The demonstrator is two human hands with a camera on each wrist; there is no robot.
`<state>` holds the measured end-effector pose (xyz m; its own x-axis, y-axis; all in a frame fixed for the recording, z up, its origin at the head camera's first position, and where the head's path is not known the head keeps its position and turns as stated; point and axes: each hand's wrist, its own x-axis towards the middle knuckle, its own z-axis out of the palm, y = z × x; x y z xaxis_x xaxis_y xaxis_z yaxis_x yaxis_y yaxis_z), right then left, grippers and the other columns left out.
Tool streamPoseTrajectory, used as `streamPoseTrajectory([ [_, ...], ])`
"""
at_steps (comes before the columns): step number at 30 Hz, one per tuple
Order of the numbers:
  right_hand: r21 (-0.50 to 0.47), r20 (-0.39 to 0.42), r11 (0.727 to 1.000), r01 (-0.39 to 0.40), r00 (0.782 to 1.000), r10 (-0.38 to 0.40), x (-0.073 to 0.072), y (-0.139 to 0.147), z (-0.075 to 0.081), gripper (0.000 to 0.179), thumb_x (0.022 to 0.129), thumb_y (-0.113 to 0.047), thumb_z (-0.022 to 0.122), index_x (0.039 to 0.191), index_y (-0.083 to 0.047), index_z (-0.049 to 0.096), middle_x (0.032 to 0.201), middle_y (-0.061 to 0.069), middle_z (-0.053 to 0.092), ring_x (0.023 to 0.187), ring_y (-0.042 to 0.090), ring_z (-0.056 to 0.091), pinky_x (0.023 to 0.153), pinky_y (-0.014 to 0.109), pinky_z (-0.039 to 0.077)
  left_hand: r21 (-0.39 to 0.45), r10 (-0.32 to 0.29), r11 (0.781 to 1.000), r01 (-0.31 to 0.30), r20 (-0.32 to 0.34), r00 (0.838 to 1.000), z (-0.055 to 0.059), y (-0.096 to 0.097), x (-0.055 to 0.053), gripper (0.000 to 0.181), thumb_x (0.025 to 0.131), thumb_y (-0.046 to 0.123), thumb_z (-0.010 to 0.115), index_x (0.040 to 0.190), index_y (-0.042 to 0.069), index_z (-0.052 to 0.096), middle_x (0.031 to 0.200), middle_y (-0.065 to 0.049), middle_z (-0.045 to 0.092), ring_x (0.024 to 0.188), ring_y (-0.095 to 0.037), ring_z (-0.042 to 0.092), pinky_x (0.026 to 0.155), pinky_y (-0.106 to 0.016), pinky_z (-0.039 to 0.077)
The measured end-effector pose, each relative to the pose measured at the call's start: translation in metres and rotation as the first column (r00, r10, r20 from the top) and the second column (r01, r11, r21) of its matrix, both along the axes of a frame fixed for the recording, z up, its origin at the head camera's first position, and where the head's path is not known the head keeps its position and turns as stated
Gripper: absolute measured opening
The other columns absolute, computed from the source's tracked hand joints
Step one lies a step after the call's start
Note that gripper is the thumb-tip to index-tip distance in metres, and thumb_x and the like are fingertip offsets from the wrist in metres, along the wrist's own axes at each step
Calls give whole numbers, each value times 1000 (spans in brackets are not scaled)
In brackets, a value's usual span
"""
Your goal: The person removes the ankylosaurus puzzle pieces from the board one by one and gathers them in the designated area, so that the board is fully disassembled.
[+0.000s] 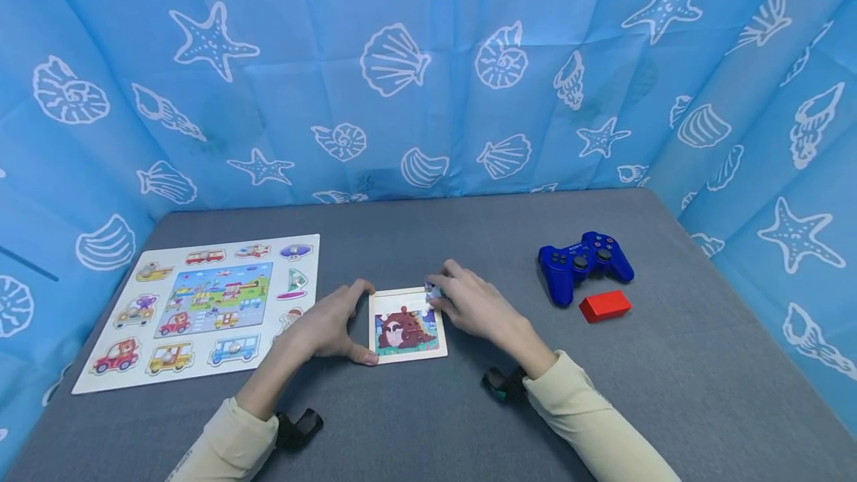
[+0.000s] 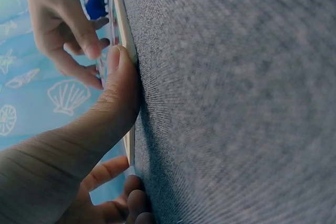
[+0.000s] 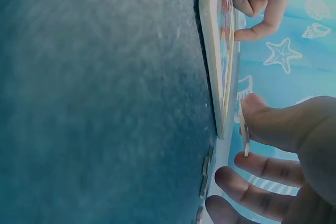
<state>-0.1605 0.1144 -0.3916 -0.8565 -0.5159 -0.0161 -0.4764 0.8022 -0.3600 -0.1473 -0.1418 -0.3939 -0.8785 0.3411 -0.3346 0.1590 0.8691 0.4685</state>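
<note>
Head view shows, low in the centre of the frame, a small framed puzzle (image 1: 407, 324) mostly filled, its top strip still white; the left hand (image 1: 328, 326) braces its left edge between thumb and fingers, while the right hand (image 1: 472, 303) pinches a piece (image 1: 434, 291) over the upper right corner. Farther right sit a red block (image 1: 605, 306) and blue gamepad (image 1: 584, 262), and at left a vehicle peg board (image 1: 204, 307); no writing is legible.

A grey cloth-covered table (image 1: 428, 229) fills the floor of the scene. Blue sheeting (image 1: 428, 58) printed with white shells and starfish hangs behind it at 12 o'clock and folds round at 9 and 3 o'clock. Light is even and soft.
</note>
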Motion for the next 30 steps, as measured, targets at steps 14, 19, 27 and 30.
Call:
streamPoseTrajectory([
  [14,-5,6,1000,21,1000,-21,0,33,6,39,101,-20,65,137,-7,62,121,12,62,96,21,61,78,41,54,3,-10,1000,10,-14,1000,1,0,2,101,65,44,97,146,16,42,125,-17,61,116,-32,63,100,-54,50],
  [19,10,21,998,64,998,-64,-2,51,8,38,101,-20,66,137,-8,63,121,13,62,96,21,62,78,41,54,7,-20,1000,20,-21,1000,2,0,4,101,65,43,97,145,14,43,123,-17,61,112,-31,63,98,-54,51],
  [27,31,2,994,107,994,-107,-1,77,3,38,99,-20,68,135,-7,65,119,14,64,96,24,62,84,45,55,9,-26,1000,27,-24,999,2,0,4,100,66,44,96,145,15,43,123,-17,61,112,-31,63,98,-54,51],
  [30,40,6,993,108,994,-109,1,85,2,38,99,-19,68,134,-6,65,119,15,65,99,26,64,87,48,55,9,-24,1000,24,-24,999,2,0,4,100,66,44,96,145,15,42,124,-18,61,114,-32,63,99,-54,50],
])
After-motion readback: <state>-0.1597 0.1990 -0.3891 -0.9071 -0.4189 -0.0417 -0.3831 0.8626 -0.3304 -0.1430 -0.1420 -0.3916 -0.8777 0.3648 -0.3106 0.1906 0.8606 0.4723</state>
